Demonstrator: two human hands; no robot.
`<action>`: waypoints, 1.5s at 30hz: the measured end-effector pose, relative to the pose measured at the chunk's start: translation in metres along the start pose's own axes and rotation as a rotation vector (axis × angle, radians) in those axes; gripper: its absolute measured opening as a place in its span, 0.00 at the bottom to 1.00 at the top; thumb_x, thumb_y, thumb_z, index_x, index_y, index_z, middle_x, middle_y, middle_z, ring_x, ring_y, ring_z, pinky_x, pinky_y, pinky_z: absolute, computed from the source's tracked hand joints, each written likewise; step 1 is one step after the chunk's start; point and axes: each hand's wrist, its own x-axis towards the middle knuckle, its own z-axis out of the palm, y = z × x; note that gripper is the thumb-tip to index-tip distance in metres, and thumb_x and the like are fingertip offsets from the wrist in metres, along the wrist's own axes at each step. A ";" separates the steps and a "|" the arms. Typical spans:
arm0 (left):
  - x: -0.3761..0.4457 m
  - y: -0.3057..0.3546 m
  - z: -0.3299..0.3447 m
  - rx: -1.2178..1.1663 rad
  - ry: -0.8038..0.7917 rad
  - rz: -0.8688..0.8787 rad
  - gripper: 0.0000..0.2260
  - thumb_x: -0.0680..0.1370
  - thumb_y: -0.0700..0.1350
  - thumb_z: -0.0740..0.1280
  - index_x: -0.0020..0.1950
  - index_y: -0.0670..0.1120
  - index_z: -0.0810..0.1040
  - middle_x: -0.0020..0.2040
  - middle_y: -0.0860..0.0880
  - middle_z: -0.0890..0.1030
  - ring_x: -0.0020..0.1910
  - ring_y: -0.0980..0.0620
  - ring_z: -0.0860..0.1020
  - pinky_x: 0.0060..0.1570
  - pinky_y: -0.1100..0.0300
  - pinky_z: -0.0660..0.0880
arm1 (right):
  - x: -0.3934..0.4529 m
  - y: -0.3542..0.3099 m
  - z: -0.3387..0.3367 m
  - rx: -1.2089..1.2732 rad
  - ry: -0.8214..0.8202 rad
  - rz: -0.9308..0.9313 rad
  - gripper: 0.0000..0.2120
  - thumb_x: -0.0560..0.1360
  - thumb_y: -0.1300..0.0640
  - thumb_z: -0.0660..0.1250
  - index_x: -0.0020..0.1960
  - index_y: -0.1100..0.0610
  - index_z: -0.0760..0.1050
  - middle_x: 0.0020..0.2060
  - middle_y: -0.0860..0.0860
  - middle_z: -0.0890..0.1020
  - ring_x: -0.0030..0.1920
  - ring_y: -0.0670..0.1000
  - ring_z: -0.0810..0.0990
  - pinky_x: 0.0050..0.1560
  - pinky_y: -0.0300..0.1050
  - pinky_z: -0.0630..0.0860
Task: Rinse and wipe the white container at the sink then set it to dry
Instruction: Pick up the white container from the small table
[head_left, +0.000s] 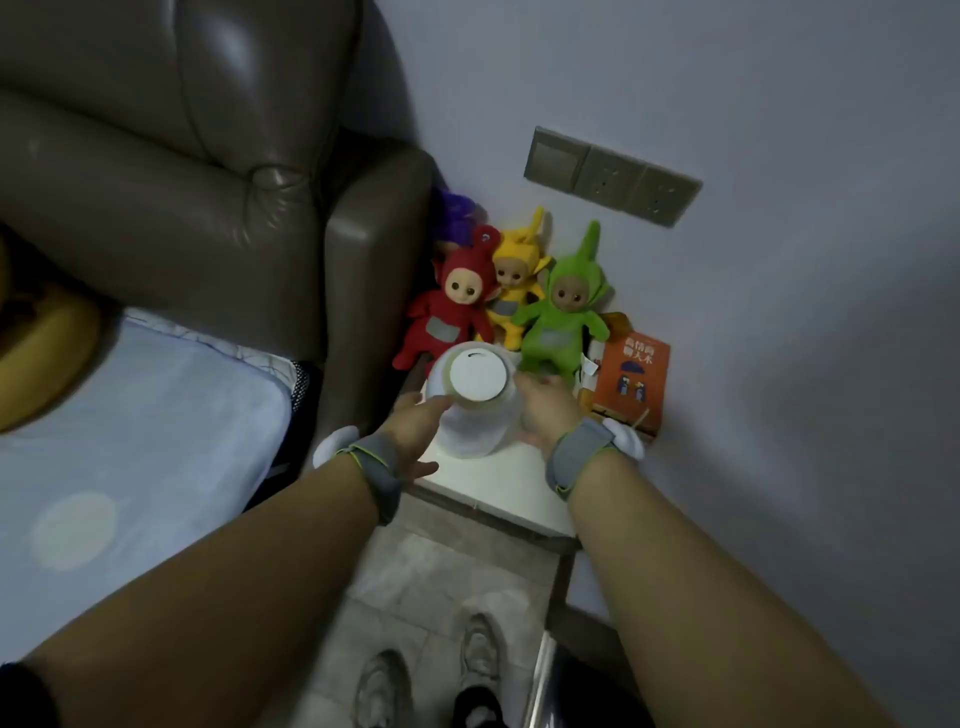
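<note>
The white container (475, 400) is a tall translucent-white cylinder with a round white top, standing on a small white bedside table (498, 488). My left hand (415, 428) presses against its left side and my right hand (548, 410) against its right side, so both hands clasp it. It is tilted slightly toward me, and its base is partly hidden by my hands. Both wrists wear grey bands. No sink is in view.
Red, yellow and green plush dolls (519, 306) sit against the wall behind the container, an orange book (631, 382) to their right. A brown leather headboard (208, 171) and a bed with a pale blue sheet (135, 426) lie left. Wall sockets (613, 174) above. My shoes (431, 675) on tiled floor below.
</note>
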 end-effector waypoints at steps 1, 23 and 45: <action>0.008 0.004 0.006 0.037 0.027 0.020 0.33 0.80 0.56 0.66 0.81 0.54 0.54 0.80 0.45 0.58 0.76 0.39 0.62 0.61 0.43 0.74 | 0.006 -0.002 0.000 -0.013 0.025 0.005 0.28 0.75 0.47 0.65 0.71 0.57 0.66 0.65 0.58 0.73 0.59 0.62 0.75 0.60 0.64 0.77; 0.103 0.016 0.034 0.065 0.094 -0.006 0.44 0.71 0.63 0.74 0.79 0.67 0.50 0.80 0.51 0.59 0.73 0.37 0.65 0.50 0.40 0.74 | 0.096 0.012 0.020 -0.037 -0.111 0.096 0.45 0.70 0.30 0.61 0.80 0.45 0.48 0.78 0.51 0.60 0.73 0.62 0.65 0.68 0.65 0.69; 0.114 0.016 0.032 -0.013 0.065 0.032 0.41 0.72 0.61 0.74 0.78 0.62 0.55 0.66 0.53 0.67 0.62 0.41 0.69 0.51 0.37 0.75 | 0.096 0.012 0.023 0.189 -0.170 0.215 0.48 0.63 0.26 0.64 0.78 0.41 0.52 0.75 0.49 0.65 0.70 0.62 0.69 0.64 0.71 0.68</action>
